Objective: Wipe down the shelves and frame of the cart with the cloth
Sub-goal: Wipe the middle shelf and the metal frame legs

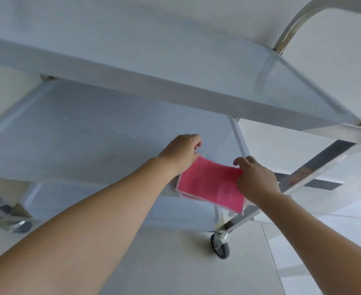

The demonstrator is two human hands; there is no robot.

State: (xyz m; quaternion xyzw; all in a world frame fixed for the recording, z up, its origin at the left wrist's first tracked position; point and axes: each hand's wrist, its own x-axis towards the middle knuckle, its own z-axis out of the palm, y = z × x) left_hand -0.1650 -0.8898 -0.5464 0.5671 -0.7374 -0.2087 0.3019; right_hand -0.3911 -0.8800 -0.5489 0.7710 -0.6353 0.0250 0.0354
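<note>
- Right, both my hands are down on the middle shelf (90, 133) of the cart (218, 88), under the top shelf (175, 67).
- The pink cloth (209, 182) lies folded flat at the shelf's near right corner, its near edge poking out past the shelf lip.
- It's a rectangle, long axis running from the far left corner by my left hand down toward the near right corner, tilted against the shelf edge.
- My left hand (180, 151) sits at the cloth's far left corner, fingers curled in and pinched on that corner.
- My right hand (255, 177) covers the right side of the cloth, fingers bent and closed on its far right edge.
- A pale trim shows along the cloth's left and near edges, layers stacked.
- Below, the bottom shelf (186, 218) and a grey caster (220, 244) sit on the tiled floor (196, 273).
- The cart's metal frame post (303, 182) slants just right of my right hand.
</note>
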